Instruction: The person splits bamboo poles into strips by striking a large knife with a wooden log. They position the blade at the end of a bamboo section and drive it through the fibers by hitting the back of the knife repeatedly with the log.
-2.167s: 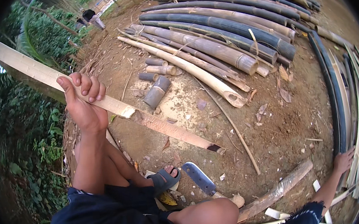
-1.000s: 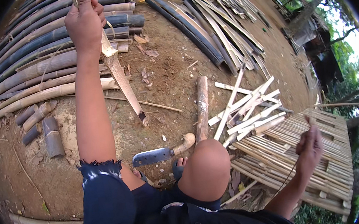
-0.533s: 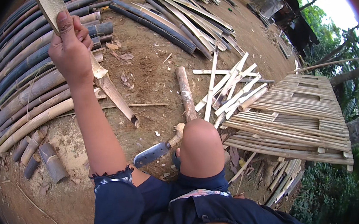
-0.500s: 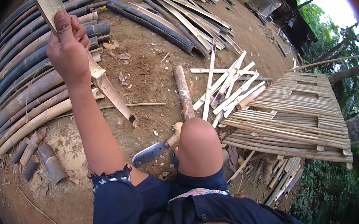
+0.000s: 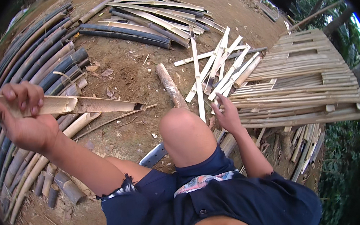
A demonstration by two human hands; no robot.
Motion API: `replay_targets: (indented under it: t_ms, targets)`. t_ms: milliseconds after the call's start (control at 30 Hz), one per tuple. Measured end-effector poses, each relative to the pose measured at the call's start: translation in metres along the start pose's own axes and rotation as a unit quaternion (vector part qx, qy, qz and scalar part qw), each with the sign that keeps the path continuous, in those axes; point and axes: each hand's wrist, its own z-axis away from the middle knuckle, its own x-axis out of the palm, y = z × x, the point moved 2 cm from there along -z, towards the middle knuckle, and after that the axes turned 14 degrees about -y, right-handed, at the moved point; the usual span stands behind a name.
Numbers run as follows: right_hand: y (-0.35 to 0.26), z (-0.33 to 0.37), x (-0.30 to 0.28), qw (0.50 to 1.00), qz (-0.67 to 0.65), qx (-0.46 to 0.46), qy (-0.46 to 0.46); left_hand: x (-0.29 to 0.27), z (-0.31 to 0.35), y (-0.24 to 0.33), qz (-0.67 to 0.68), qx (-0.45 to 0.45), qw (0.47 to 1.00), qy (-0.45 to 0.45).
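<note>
My left hand [image 5: 30, 114] is closed round a split bamboo strip [image 5: 97, 105], thumb on one side and fingers on the other. The strip lies nearly level, its dark-ended tip pointing right in front of my knee. My right hand [image 5: 228, 114] is raised beside my knee, fingers apart with nothing seen in them. It is nearest the pale bamboo slats [image 5: 228, 71] and the left edge of a slatted bamboo panel [image 5: 299, 88]. A machete [image 5: 153, 155] lies on the ground by my knee; its handle is hidden behind the leg.
Long bamboo poles [image 5: 32, 61] lie in rows at the left, with short cut pieces [image 5: 69, 188] near their lower ends. A heap of split bamboo [image 5: 158, 17] lies ahead. A short log [image 5: 171, 85] rests in front of my knee. More strips [image 5: 307, 150] lie below the panel.
My left hand has moved left and lower, and the bamboo strip has swung from steep to nearly level. My right hand has come into view at the right. The view has shifted too.
</note>
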Motion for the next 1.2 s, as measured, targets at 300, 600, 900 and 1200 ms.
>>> replay_targets:
  t_ms: [300,600,900,1200]
  targets:
    - [-0.060,-0.078,0.084,0.961,0.002,-0.277,-0.005,0.072,0.016,-0.025,0.072,-0.048,0.996,0.037]
    - [0.035,-0.068,0.120,0.983,-0.159,-0.027,0.093,0.087,0.019,-0.054,-0.464,-0.265,0.818,-0.214]
    - [0.161,-0.036,0.184,0.928,-0.147,0.336,0.060,0.041,0.129,-0.087,-0.533,-0.389,0.668,-0.344]
    - [0.222,-0.028,0.218,0.937,0.047,0.347,-0.015,-0.005,0.154,-0.095,-0.535,-0.472,0.644,-0.276]
